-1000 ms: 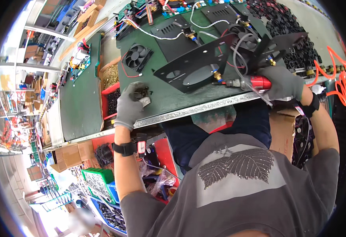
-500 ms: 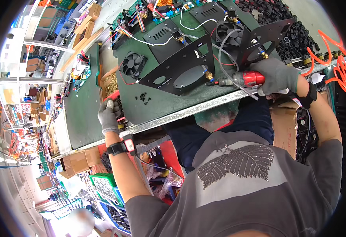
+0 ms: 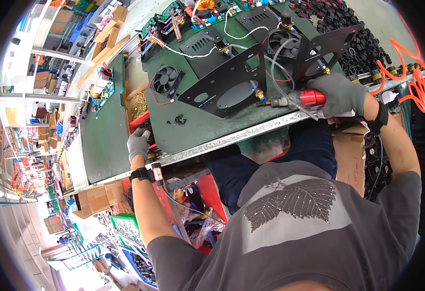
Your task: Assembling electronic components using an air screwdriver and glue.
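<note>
My gloved right hand (image 3: 341, 94) is wrapped round a red air screwdriver (image 3: 312, 98), which lies level over the table's front edge with its tip pointing left. Just beyond the tip stands a tilted black metal panel (image 3: 227, 87) with an oval opening and a brass fitting (image 3: 259, 94). My gloved left hand (image 3: 138, 144) is at a red bin (image 3: 139, 121) of small dark parts, left of the green work mat (image 3: 198, 128). Its fingers are curled together at the bin; what they hold, if anything, is hidden. Several small black screws (image 3: 177, 119) lie loose on the mat.
A black fan (image 3: 166, 80) lies behind the screws. A second black panel (image 3: 331, 46) with another fan stands at right. Circuit boards (image 3: 207, 14) line the back. Black plastic rings (image 3: 363, 53) are heaped at the far right, near a coiled orange air hose (image 3: 418, 89).
My left hand has shifted slightly right, and more of the red bin now shows. The right hand keeps hold of the screwdriver and has hardly moved. The view has shifted a little.
</note>
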Demonstrator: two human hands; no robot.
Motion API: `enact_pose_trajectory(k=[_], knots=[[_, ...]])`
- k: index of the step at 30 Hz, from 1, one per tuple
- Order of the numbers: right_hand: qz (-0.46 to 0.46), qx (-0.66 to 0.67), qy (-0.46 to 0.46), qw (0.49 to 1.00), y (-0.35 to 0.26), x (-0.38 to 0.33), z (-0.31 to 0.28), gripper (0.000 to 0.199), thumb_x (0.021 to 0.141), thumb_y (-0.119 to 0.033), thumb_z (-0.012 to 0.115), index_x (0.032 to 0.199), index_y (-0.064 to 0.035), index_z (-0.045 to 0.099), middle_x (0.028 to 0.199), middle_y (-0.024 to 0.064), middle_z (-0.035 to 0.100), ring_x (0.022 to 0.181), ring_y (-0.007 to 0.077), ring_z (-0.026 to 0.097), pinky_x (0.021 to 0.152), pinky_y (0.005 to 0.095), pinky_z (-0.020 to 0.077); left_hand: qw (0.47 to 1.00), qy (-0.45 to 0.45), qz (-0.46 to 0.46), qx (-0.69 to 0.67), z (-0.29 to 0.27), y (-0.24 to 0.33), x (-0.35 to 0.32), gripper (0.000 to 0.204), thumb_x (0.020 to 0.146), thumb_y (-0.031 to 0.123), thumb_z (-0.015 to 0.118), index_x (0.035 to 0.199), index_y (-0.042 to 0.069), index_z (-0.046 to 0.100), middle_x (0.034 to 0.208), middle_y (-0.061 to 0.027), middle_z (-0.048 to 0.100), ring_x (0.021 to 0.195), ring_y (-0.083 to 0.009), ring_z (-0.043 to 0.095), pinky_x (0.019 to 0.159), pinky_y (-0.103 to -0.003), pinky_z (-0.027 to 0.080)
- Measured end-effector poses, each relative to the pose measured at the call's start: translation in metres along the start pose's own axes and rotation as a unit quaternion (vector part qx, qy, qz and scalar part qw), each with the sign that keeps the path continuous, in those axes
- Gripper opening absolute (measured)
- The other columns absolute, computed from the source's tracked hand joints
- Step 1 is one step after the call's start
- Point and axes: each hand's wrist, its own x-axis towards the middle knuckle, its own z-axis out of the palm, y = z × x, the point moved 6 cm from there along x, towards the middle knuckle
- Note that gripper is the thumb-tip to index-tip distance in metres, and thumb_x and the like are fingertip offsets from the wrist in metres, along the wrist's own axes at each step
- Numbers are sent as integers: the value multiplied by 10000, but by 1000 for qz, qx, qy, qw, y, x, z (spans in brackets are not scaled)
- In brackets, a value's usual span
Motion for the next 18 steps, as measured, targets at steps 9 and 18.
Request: enact_pose_trajectory(k=[9,18], knots=[[-4,-100,11,995,-13,-7,-1,544,653,-327,728,1111,-56,612,912,181,685,878,369,675,783,437,540,957,-43,184,-219,15,50,-40,400,863,80,742,1252,44,657,1111,-63,692,926,-127,629,872,-276,505],[-65,117,14,991,-69,-47,-5,609,650,-337,774,1143,-18,616,903,216,683,853,384,671,767,438,530,926,86,367,19,28,69,-65,242,851,104,722,1080,70,648,955,-147,675,842,-307,668,739,-387,532]])
